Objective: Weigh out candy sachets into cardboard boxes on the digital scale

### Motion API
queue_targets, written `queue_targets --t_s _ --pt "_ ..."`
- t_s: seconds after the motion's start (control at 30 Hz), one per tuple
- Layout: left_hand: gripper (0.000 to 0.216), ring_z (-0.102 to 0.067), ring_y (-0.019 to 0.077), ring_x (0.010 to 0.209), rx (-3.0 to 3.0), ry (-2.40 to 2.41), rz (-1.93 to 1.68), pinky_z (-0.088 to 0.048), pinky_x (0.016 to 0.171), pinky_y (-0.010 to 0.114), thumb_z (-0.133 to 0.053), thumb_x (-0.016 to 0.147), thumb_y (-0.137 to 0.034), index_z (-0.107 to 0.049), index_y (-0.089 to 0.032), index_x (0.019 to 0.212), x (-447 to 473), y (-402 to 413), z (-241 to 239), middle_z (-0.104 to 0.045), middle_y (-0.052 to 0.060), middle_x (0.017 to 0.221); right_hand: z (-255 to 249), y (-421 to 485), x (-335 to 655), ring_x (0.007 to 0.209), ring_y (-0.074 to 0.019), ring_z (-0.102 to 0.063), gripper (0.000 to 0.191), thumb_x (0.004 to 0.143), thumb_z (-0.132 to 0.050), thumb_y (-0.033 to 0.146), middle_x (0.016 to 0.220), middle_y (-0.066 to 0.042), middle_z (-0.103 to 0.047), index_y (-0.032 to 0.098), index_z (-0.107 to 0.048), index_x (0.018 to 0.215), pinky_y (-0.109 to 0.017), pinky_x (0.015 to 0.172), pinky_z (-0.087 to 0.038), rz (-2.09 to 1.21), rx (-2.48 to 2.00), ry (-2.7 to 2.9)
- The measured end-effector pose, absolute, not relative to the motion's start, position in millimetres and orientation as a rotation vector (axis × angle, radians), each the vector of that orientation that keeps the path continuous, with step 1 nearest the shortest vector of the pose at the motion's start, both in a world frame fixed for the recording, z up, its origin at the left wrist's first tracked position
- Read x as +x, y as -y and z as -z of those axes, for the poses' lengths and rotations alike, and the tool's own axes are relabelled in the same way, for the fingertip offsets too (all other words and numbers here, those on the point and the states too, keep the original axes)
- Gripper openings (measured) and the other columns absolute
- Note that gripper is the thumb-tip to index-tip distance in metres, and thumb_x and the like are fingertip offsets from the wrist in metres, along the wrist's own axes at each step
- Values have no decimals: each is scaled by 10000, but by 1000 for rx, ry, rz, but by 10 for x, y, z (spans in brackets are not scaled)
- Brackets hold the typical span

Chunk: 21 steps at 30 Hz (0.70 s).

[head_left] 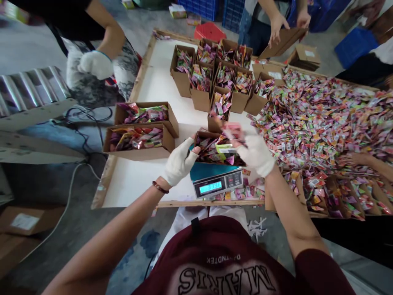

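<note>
Head view | left hand [179, 162] fingers curled on box [215, 148] rim | right hand [255, 154] fingers pinch sachets [232, 130] | scale [218, 183] beneath

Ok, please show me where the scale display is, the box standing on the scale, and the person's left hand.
scale display [210, 187], head view, on the lit blue screen.
box on the scale [215, 149], head view, on the packets filling it.
left hand [179, 162], head view, on the back of the white glove.

My bare forearms reaching forward over the table's near edge, my gloved left hand [179, 162] curled with fingers bent inward, my gloved right hand [255, 153] raised, its grip pinched closed, beaded bracelet on my left wrist
</note>
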<state>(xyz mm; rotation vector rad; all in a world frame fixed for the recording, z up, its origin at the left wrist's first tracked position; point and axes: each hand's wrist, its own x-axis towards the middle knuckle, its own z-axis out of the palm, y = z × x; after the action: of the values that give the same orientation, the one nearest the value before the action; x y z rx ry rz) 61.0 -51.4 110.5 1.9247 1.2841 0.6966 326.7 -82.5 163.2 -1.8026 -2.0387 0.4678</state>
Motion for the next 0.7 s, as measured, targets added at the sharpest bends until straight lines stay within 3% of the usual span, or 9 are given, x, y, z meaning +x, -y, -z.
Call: queue_targets --t_s 0.1,0.2,0.33,0.47,0.7 --pt "647 -587 290 1277 1811 -1270 -740 -449 1116 412 -356 999 -579 -538 -120 1417 490 659 -1087 -634 157 1377 -1542 612 2963 1093 -256 -655 478 939 -654 428 1264 -139 -619 160 -567 1325 -328 930 -514 -513 -1921 2277" --pt "662 -625 283 1183 1732 -1364 -733 -468 1087 412 -398 982 -592 -546 -99 1399 310 789 -1082 -659 163 1316 -1496 608 2960 1008 -273 -676 591 860 -727 524 1239 -154 -630 168 -587 1310 -342 869 -516 -536 -1955 2327" --pt "614 -642 227 919 1680 -1484 -755 -519 932 371 -432 966 -588 -598 -120 1328 101 854 -1140 -707 104 1065 -1621 766 3213 911 -253 -671 484 954 -572 492 1097 -121 -693 176 -597 1319 -332 782 -495 -469 -1938 2187" --pt "583 -622 216 888 1655 -1495 -839 -508 852 336 -455 956 -578 -635 -123 1273 63 803 -1272 -704 90 1023 -1803 975 3458 696 -164 -600 319 989 -494 461 760 -25 -664 194 -669 971 -264 683 -440 -470 -1837 1851" --pt "471 -582 174 778 1685 -1473 -839 -492 764 305 -532 920 -502 -681 -152 1199 293 727 -1325 -698 60 963 -1743 1493 3911 634 -138 -499 330 972 -514 453 656 13 -549 213 -576 756 -257 642 -368 -400 -1990 1741"
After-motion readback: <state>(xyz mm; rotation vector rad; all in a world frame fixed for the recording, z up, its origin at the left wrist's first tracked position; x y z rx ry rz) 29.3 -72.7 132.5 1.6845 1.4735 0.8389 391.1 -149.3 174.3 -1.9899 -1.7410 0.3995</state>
